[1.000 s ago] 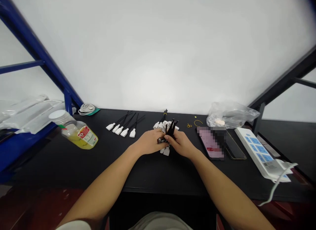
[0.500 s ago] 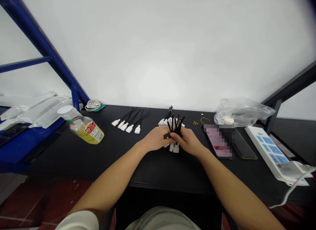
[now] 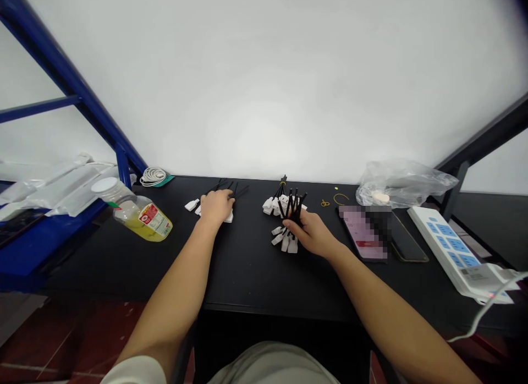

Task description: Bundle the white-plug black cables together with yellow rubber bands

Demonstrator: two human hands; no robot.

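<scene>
My left hand (image 3: 217, 204) lies over a loose row of short black cables with white flat ends (image 3: 192, 205). Its fingers reach across the black stems and partly cover the row; no cable is lifted in it. In my right hand (image 3: 311, 230) is a bunch of the same cables (image 3: 291, 242), black ends pointing up and white ends fanned out below near the tabletop. Just behind that bunch lies another cable bundle (image 3: 272, 206), bound near its black ends by a yellow tie.
Yellow ties (image 3: 325, 203), two phones (image 3: 363, 232), a clear plastic bag (image 3: 406, 180) and a white power strip (image 3: 443, 241) lie to the right. On the left are a tilted bottle of yellow liquid (image 3: 144, 219), a coiled white cable (image 3: 153, 176) and a blue frame (image 3: 70, 70).
My left hand has left the held bunch and moved left onto the row of loose cables. My right hand keeps the bunch in nearly the same place.
</scene>
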